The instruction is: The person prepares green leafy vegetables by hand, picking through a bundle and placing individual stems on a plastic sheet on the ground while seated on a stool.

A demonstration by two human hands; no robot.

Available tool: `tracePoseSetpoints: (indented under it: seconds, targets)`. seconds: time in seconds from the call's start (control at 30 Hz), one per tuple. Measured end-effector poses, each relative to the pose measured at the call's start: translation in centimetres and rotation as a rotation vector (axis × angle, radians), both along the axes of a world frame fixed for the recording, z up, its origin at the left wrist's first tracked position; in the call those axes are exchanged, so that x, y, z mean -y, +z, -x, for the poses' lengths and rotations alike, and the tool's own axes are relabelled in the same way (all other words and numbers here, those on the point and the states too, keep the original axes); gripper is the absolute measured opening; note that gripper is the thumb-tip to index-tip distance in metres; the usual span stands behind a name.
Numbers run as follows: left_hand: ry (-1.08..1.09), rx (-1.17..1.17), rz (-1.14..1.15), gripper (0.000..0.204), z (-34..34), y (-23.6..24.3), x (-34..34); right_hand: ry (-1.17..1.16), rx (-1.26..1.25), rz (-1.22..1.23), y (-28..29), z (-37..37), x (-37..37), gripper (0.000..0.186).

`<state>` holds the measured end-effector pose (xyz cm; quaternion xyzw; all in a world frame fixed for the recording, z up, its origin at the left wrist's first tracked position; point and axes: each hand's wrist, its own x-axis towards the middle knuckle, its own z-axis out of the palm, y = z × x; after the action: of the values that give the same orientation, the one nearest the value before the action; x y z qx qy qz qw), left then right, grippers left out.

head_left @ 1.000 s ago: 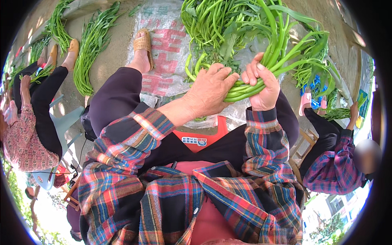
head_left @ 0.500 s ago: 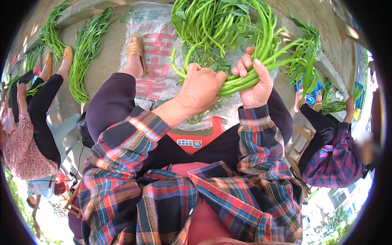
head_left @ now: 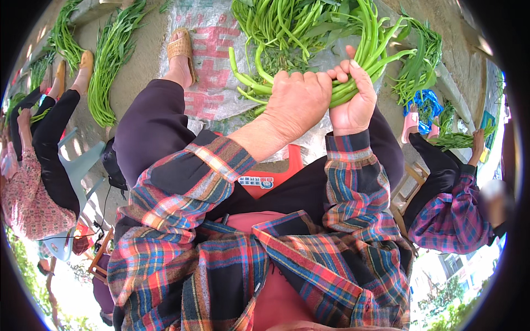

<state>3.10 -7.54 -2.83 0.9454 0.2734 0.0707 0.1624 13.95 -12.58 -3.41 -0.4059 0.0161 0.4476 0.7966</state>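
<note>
Over the sheet [head_left: 212, 58], the left hand [head_left: 301, 100] and right hand [head_left: 355, 102] had fingers clamped on the stems [head_left: 372, 47]. The step seemed bunching or breaking; either called next for firm grips.

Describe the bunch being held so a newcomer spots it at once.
Find the pale, red-printed sheet at top centre, beyond the plaid sleeves. Over its near part, the left hand and right hand grip a bunch of green stems. Unlike the stem pile lying beyond, this bunch is gripped in both hands and curves up past the right one.
</note>
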Motion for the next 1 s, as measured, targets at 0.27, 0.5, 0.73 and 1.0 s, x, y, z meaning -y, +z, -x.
tracePoseSetpoints:
  seconds: [0.27, 0.5, 0.73, 1.0]
  targets:
    - [-0.252, 0.004, 0.345, 0.046, 2.6, 3.1, -3.2, 0.117, -0.112, -0.086, 1.5, -0.2, 0.1, 0.033]
    - [-0.245, -0.079, 0.831, 0.061, 6.3, 1.6, -11.4, 0.253, -0.096, -0.12, 2.4, -0.1, 0.2, 0.032]
    - [-0.238, 0.002, 1.098, 0.044, 9.7, -1.9, -12.4, 0.213, 0.013, -0.05, 2.4, -0.6, 0.0, 0.033]
    - [-0.138, -0.117, 1.204, 0.023, 12.3, -1.8, -14.3, 0.227, 0.012, -0.008, 2.2, -0.8, -0.2, 0.031]
